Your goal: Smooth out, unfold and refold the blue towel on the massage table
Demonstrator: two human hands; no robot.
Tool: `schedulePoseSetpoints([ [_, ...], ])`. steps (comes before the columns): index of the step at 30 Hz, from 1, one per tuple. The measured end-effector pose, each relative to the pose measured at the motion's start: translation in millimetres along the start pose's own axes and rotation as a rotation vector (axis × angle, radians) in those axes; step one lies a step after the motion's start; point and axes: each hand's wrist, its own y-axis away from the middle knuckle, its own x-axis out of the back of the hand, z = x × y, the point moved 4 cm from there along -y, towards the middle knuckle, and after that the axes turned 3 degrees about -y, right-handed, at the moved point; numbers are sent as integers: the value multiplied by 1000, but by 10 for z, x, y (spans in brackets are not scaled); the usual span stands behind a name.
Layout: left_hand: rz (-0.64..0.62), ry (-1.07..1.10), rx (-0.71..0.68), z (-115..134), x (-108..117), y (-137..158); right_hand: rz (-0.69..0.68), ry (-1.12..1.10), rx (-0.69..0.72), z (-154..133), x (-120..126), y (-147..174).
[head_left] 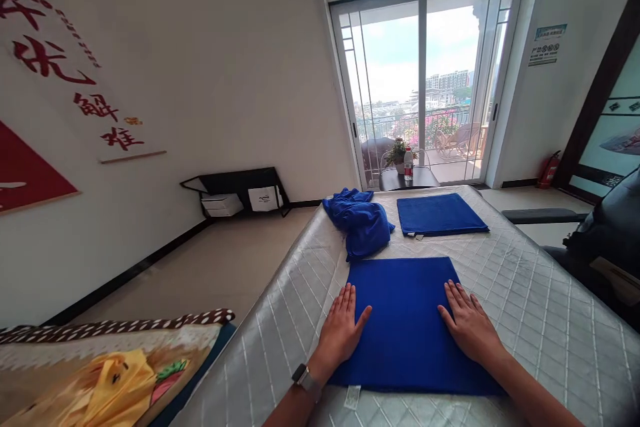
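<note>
A blue cloth point(405, 327) lies flat on the quilted mattress point(280, 340) in front of me, with a white tag at its near edge. My left hand point(343, 327) rests open on its left edge, the thumb spread toward the middle. On the opposite edge, my right hand point(470, 320) lies flat with its fingers stretched out. Beyond the cloth to the left sits a crumpled heap of blue cloth point(363, 223). To the right of that heap is a neat flat stack of folded blue cloth point(440, 213), with small tags at its near side.
A small table point(415, 180) with a bottle point(409, 165) and a potted plant point(399, 153) stands past the mattress, before the glass sliding door point(385, 80). Patterned bedding point(115, 373) lies at the lower left. A black chair point(615, 240) is on the right.
</note>
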Motion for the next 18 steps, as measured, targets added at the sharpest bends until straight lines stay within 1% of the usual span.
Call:
schedulePoseSetpoints([
  [4,25,1,6,-3,-15,10,8,14,8,1,-2,-4],
  [9,20,15,3,-2,-1,0,-12,6,10,-18,46,17],
  [14,26,10,-11,-49,-64,-1,-10,27,2,-78,131,42],
  [18,62,-14,-29,-72,-106,-8,-4,53,-3,-135,218,122],
])
